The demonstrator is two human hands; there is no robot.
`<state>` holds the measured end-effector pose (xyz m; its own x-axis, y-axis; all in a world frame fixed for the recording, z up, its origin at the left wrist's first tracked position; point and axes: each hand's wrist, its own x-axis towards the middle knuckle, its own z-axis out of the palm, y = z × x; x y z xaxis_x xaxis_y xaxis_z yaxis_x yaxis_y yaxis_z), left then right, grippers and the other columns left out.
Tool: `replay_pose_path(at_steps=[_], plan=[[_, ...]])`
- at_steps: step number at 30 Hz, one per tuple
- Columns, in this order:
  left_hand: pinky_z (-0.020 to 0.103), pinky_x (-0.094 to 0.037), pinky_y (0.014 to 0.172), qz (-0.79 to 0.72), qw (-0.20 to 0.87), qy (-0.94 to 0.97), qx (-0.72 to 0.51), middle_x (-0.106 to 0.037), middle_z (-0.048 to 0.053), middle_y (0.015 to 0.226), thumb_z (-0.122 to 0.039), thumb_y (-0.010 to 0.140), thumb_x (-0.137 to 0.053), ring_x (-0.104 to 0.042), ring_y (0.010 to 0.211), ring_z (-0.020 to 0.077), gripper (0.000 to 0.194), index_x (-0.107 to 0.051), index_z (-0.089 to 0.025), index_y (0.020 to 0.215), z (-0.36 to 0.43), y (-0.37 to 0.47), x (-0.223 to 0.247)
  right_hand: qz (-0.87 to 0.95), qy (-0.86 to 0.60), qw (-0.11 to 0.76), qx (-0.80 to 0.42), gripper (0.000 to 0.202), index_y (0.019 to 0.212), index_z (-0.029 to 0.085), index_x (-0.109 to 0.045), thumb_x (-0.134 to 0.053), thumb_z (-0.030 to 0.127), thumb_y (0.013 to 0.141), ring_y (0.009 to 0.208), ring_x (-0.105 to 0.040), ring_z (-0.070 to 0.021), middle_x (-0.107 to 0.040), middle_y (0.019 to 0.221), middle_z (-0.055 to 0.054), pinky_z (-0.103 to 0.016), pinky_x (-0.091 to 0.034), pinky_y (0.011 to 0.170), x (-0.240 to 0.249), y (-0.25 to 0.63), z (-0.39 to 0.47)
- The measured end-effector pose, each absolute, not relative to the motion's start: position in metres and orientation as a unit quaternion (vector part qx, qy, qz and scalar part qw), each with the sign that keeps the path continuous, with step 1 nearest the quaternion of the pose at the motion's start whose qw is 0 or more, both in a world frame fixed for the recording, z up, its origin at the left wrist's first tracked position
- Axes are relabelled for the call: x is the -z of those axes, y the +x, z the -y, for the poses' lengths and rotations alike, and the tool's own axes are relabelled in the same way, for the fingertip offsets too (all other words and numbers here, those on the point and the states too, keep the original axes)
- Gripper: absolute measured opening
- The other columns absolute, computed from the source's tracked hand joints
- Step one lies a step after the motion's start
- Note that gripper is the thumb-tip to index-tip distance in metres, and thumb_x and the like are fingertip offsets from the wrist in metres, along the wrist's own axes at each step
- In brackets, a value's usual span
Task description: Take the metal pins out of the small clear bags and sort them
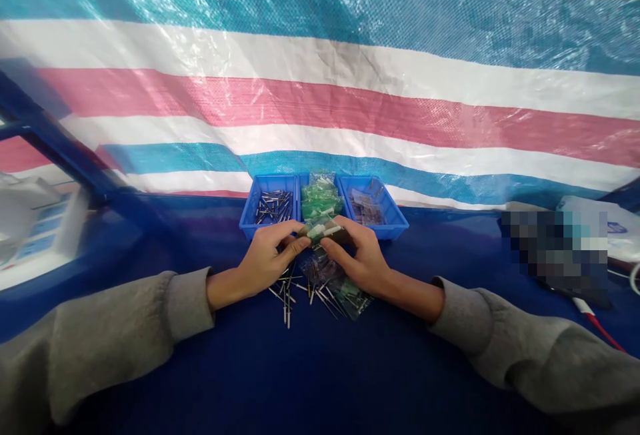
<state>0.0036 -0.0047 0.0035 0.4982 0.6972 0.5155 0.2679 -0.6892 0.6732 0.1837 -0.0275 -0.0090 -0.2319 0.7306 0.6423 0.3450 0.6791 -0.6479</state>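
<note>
Between my two hands is a small clear plastic bag [323, 229] with white and green pieces showing through it. My left hand [273, 255] pinches its left side with thumb and fingers. On the other side, my right hand [361, 255] grips the bag in the same way. Beneath the hands lies a loose pile of thin metal pins [287, 295], some with thicker white ends. Another clear bag [355, 296] with pins and green bits rests on the table under my right hand.
Three blue bins stand behind my hands: the left bin [245, 218] holds dark pins, the middle holds green-filled bags [320, 198], and the right bin [400, 225] holds clear packets. A white device [45, 235] is at left; a white plastic bag [620, 228] and red cable [605, 333] are at right.
</note>
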Motion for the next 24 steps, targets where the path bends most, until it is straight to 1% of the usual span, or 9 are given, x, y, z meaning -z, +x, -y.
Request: replay_pose_path(at_steps=[4, 7, 11, 14, 19, 24], plan=[[0.017, -0.032, 0.040, -0.305, 0.265, 0.814, -0.418, -0.043, -0.007, 0.044, -0.031, 0.086, -0.052, -0.040, 0.041, 0.0056, 0.018, -0.059, -0.015, 0.083, 0.0041, 0.0033, -0.0014, 0.762, -0.361, 0.500, -0.195, 0.017, 0.070, 0.020, -0.046, -0.050, 0.027, 0.084, 0.054, -0.038, -0.0090, -0.040, 0.061, 0.005, -0.022, -0.032, 0.052, 0.0102, 0.1836, 0.0273], [0.017, -0.030, 0.039, -0.308, 0.269, 0.820, -0.402, -0.042, -0.007, 0.043, -0.031, 0.086, -0.052, -0.038, 0.039, 0.0051, 0.019, -0.059, -0.014, 0.082, 0.0042, 0.0030, -0.0024, 0.759, -0.367, 0.500, -0.197, 0.019, 0.069, 0.019, -0.045, -0.049, 0.026, 0.085, 0.054, -0.037, -0.0088, -0.038, 0.061, 0.005, -0.022, -0.031, 0.051, 0.0112, 0.1832, 0.0269], [0.016, -0.028, 0.038, -0.302, 0.272, 0.824, -0.395, -0.042, -0.007, 0.043, -0.031, 0.088, -0.049, -0.037, 0.038, 0.0046, 0.020, -0.058, -0.014, 0.081, 0.0054, 0.0035, -0.0050, 0.754, -0.378, 0.504, -0.188, 0.020, 0.068, 0.019, -0.047, -0.051, 0.028, 0.086, 0.053, -0.037, -0.0090, -0.040, 0.059, 0.004, -0.023, -0.031, 0.051, 0.0111, 0.1835, 0.0269], [0.016, -0.029, 0.038, -0.301, 0.273, 0.820, -0.403, -0.042, -0.007, 0.043, -0.030, 0.088, -0.048, -0.038, 0.039, 0.0048, 0.020, -0.058, -0.015, 0.081, 0.0064, 0.0039, -0.0051, 0.748, -0.380, 0.505, -0.203, 0.020, 0.068, 0.019, -0.049, -0.051, 0.029, 0.086, 0.052, -0.039, -0.0090, -0.043, 0.057, 0.005, -0.022, -0.032, 0.049, 0.0105, 0.1839, 0.0276], [0.016, -0.029, 0.039, -0.300, 0.262, 0.822, -0.407, -0.043, -0.007, 0.044, -0.029, 0.089, -0.048, -0.040, 0.041, 0.0048, 0.019, -0.057, -0.015, 0.080, 0.0067, 0.0030, -0.0031, 0.744, -0.374, 0.509, -0.217, 0.020, 0.067, 0.019, -0.048, -0.051, 0.027, 0.085, 0.051, -0.040, -0.0091, -0.044, 0.055, 0.005, -0.022, -0.032, 0.048, 0.0092, 0.1833, 0.0288], [0.016, -0.030, 0.040, -0.298, 0.244, 0.827, -0.410, -0.044, -0.007, 0.045, -0.028, 0.088, -0.049, -0.039, 0.041, 0.0046, 0.019, -0.058, -0.015, 0.077, 0.0068, 0.0018, -0.0044, 0.750, -0.363, 0.508, -0.219, 0.021, 0.063, 0.019, -0.048, -0.053, 0.024, 0.083, 0.050, -0.037, -0.0086, -0.041, 0.055, 0.005, -0.022, -0.031, 0.047, 0.0077, 0.1823, 0.0276]])
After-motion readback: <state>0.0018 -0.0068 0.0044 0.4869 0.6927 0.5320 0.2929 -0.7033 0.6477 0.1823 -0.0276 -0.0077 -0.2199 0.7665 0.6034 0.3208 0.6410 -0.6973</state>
